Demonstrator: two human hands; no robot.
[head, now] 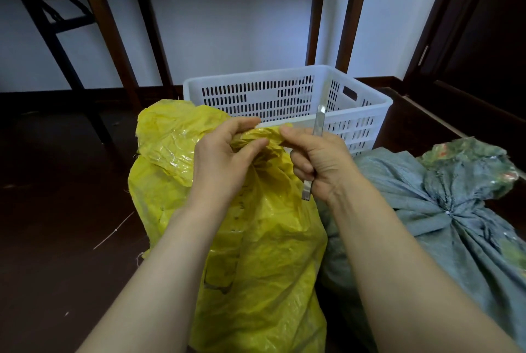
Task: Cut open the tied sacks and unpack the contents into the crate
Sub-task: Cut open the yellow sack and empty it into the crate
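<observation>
A yellow woven sack (256, 253) stands on the floor in front of me, its neck bunched at the top. My left hand (225, 159) pinches the gathered neck between thumb and fingers. My right hand (321, 162) grips a slim metal utility knife (316, 130), blade end pointing up, and its thumb and forefinger also touch the sack's neck. A white slotted plastic crate (287, 96) stands just behind the yellow sack. A grey-green sack (444, 210) lies to the right, its neck tied shut.
Dark wooden table legs (350, 16) rise behind the crate against a pale wall. A dark folding frame (48, 25) stands at the left. The floor is dark, with a thin loose strand (113, 230) lying left of the yellow sack.
</observation>
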